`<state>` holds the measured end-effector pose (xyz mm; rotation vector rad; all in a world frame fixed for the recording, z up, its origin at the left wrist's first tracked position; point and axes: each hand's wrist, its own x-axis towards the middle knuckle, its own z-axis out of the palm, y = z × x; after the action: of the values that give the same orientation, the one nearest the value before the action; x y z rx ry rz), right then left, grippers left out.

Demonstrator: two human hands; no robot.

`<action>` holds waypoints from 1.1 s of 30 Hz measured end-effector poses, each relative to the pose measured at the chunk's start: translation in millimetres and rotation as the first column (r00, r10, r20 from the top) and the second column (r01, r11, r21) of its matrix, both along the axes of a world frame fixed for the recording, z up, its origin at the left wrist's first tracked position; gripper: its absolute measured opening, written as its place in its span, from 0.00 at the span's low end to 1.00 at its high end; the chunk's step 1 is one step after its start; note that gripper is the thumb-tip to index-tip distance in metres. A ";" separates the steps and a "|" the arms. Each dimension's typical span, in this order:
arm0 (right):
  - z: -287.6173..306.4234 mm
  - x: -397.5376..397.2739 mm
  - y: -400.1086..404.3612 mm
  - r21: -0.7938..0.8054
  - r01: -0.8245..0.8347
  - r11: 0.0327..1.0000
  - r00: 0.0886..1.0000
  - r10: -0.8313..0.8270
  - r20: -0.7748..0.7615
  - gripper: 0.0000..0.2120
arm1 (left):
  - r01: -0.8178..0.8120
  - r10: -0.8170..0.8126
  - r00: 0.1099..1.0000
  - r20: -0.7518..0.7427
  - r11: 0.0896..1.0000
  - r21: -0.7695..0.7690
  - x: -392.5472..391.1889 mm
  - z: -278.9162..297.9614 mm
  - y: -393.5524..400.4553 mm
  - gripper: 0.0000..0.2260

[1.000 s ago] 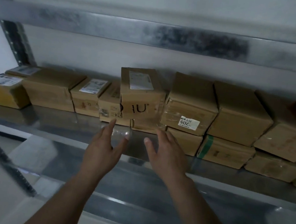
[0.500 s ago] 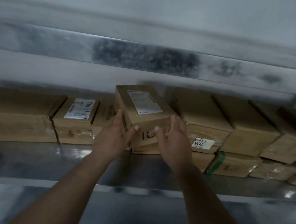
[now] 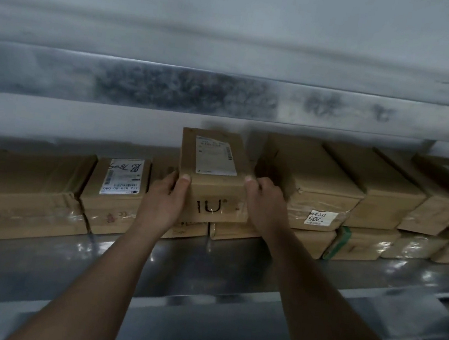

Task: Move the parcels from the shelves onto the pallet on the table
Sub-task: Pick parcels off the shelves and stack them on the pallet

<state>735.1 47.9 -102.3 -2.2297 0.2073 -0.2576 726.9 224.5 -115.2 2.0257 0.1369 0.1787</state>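
A brown cardboard parcel [image 3: 212, 185] with a white label on top and black letters on its front sits on top of flatter parcels in the middle of a metal shelf [image 3: 204, 267]. My left hand [image 3: 165, 202] grips its left side, thumb on the top front corner. My right hand [image 3: 263, 203] grips its right side, thumb on the top edge, fingers hidden behind the box. The pallet and table are out of view.
Several more cardboard parcels line the shelf: a wide one [image 3: 20, 194] and a labelled one [image 3: 118, 190] to the left, a stack with a "705" sticker [image 3: 317, 196] and others to the right. A metal beam [image 3: 227, 96] of the shelf above runs overhead.
Both hands reached forward from the shelf's front edge and closed round the sides of the labelled parcel. The view moved closer and tilted up.
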 end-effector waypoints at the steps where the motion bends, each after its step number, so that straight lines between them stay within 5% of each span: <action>1: 0.5 -0.1 0.7 0.097 -0.009 0.995 0.999 0.014 -0.047 0.18 | 0.014 -0.016 0.999 -0.029 0.999 -0.052 2.0 -0.5 2.5 0.26; 3: 3.8 -4.6 3.0 0.261 -0.029 0.965 0.992 0.060 -0.114 0.16 | 0.046 -0.058 0.996 -0.074 0.987 -0.156 2.7 -2.0 7.9 0.32; 8: 5.8 -23.0 5.1 0.321 -0.165 0.933 0.979 0.194 -0.058 0.16 | 0.158 -0.184 0.978 -0.099 0.961 -0.225 -4.1 -10.8 20.8 0.39; 19: -10.9 -88.4 0.7 0.296 -0.393 0.871 0.917 0.344 0.205 0.17 | 0.223 -0.213 0.975 0.065 0.933 -0.282 -77.4 -26.2 31.7 0.31; 33: -50.3 -241.8 -84.7 0.284 -0.367 0.886 0.920 0.298 0.256 0.20 | 0.296 -0.282 0.955 0.092 0.920 -0.258 -227.9 -43.4 -48.2 0.30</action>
<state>493.3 -36.8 -152.5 -1.8520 -0.2344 -0.2419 499.0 176.3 -158.7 1.7433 -0.1656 0.0238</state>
